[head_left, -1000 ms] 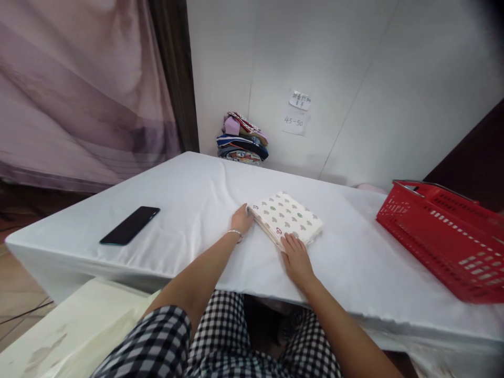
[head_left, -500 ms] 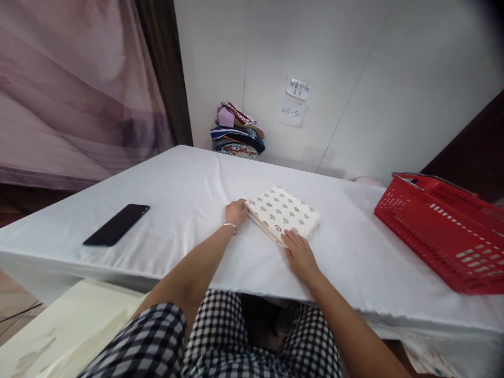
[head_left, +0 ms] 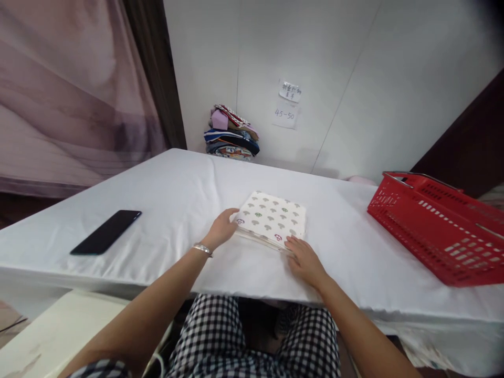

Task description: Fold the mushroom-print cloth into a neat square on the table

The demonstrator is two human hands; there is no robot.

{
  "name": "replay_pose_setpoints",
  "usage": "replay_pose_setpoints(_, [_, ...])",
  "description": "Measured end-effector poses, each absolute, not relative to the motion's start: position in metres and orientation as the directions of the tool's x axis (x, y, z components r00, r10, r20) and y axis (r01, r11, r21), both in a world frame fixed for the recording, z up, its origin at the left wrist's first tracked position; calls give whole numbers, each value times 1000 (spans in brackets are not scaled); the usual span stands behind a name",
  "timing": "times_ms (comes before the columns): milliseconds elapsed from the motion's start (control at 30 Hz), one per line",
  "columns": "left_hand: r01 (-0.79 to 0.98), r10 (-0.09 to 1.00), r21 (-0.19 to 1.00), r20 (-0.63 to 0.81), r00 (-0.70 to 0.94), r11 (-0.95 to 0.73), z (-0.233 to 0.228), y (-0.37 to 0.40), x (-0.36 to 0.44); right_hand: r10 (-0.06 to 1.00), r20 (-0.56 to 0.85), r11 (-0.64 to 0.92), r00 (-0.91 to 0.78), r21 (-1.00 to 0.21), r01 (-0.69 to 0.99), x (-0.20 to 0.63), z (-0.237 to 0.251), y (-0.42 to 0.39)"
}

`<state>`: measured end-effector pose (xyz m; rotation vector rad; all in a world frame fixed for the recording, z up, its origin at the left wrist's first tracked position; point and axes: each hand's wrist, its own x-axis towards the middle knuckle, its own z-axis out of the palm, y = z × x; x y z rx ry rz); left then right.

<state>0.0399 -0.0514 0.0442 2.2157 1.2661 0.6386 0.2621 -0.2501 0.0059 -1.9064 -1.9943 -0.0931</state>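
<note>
Here a white-covered table (head_left: 165,210) fills most of the view, with a red basket (head_left: 437,231) on its right end, well apart from the work. A stack of folded clothes (head_left: 231,139) sits against the far wall, and a black phone (head_left: 105,239) lies on the left. Near the front edge, about the middle, lies a folded patterned cloth (head_left: 272,218), flat and square. The left hand (head_left: 222,230) touches its near-left corner, fingers curled lightly against the edge and closed on nothing. The right hand (head_left: 305,258) rests flat and open at the near-right corner, pressing rather than gripping. To square the fold well, both hands would likely need even pressure, keeping the layered edges aligned so the top layer does not slide.
</note>
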Motion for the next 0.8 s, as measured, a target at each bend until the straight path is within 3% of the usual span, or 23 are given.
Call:
replay_pose_setpoints(67, [541, 808, 623, 285, 515, -565, 52, -51, 57, 947, 322, 53, 22, -223, 973, 252, 20, -237])
replay_pose_setpoints(167, [513, 672, 443, 381, 634, -735, 49, -52, 87, 931, 358, 25, 68, -249, 968, 239, 38, -203])
replay_pose_setpoints(300, [615, 676, 293, 196, 710, -732, 24, -49, 112, 946, 217, -182, 241, -260, 948, 243, 34, -161])
replay_pose_setpoints(400, [634, 682, 273, 143, 717, -724, 14, -46, 113, 938, 108, -293, 328, -255, 922, 253, 16, -150])
replay_pose_setpoints(567, [650, 673, 298, -35, 739, -699, 32, -28, 119, 936, 108, -300, 336, -258, 918, 258, 4, -152])
replay_pose_setpoints(800, [680, 709, 222, 88, 700, -698, 19, -18, 135, 934, 42, -326, 354, -301, 896, 253, 13, -145])
